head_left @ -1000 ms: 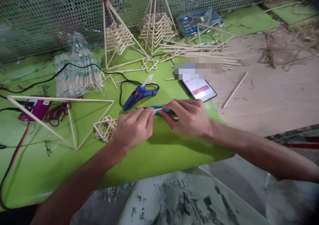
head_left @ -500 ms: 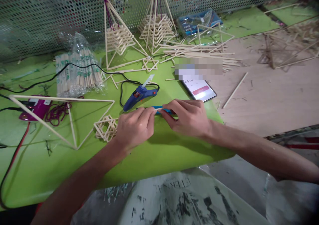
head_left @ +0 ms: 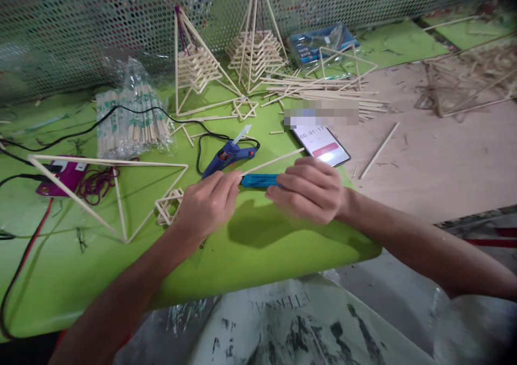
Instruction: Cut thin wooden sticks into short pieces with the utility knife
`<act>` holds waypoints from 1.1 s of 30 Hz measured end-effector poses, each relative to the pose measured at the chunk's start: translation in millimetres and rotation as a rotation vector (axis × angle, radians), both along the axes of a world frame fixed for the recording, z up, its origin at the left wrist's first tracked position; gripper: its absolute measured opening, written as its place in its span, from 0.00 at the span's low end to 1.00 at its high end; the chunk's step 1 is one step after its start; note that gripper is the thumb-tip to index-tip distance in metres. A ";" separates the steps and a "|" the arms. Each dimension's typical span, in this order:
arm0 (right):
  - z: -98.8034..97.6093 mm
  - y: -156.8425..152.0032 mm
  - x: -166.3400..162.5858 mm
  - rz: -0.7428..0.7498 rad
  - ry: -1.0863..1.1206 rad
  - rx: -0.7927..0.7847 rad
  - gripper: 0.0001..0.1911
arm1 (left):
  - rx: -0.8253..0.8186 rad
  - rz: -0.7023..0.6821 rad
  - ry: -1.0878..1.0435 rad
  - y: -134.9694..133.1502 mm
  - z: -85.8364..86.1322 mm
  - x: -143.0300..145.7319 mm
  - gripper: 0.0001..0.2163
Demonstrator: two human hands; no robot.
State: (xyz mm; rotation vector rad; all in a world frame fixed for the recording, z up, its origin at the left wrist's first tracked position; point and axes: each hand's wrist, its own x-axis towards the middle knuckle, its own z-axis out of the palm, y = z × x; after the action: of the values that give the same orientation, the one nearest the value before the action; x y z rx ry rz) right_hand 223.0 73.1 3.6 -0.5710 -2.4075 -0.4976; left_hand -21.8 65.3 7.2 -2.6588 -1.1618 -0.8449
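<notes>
My left hand (head_left: pixel 210 201) pinches one end of a thin wooden stick (head_left: pixel 272 161), which slants up and right toward the phone. My right hand (head_left: pixel 309 190) wraps its fingers around the blue handle of a cutter (head_left: pixel 259 180). The cutter's far end is hidden at my left fingertips, so its blade does not show. Just behind my left hand lies a blue glue gun (head_left: pixel 226 158) with a clear glue stick poking out. Left of that hand sits a small star-shaped stick frame (head_left: pixel 168 208), partly covered by it.
A phone (head_left: pixel 323 145) showing a timer lies behind my right hand. Farther back are loose sticks (head_left: pixel 323 90), stick pyramids (head_left: pixel 197 69) and bagged chopsticks (head_left: pixel 137 117). A large stick frame (head_left: pixel 81 206), purple cord (head_left: pixel 95 187) and black cable (head_left: pixel 149 108) lie left.
My right hand has let go of the stick and taken hold of the blue cutter from the table. The left hand keeps the stick, now in plain view, and has shifted slightly left.
</notes>
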 end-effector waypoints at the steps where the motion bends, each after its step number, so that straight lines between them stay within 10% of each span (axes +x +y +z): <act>1: -2.2 0.5 -0.5 0.017 -0.053 -0.028 0.04 | -0.017 0.007 -0.004 0.0 -0.3 -0.8 0.10; 14: 4.0 -9.5 -4.0 -0.250 -0.293 -0.466 0.16 | -0.016 0.045 -0.031 -2.4 -1.7 -3.8 0.10; 33: 13.0 -35.1 3.5 -0.256 0.162 -0.930 0.23 | -0.016 0.164 0.228 -4.1 -15.5 11.0 0.07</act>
State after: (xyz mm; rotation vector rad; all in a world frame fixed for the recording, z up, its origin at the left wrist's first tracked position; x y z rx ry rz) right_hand 226.5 38.1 16.6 -1.2520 -2.3125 0.6068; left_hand -10.8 61.1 -8.3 -2.5454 -1.3084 -0.4933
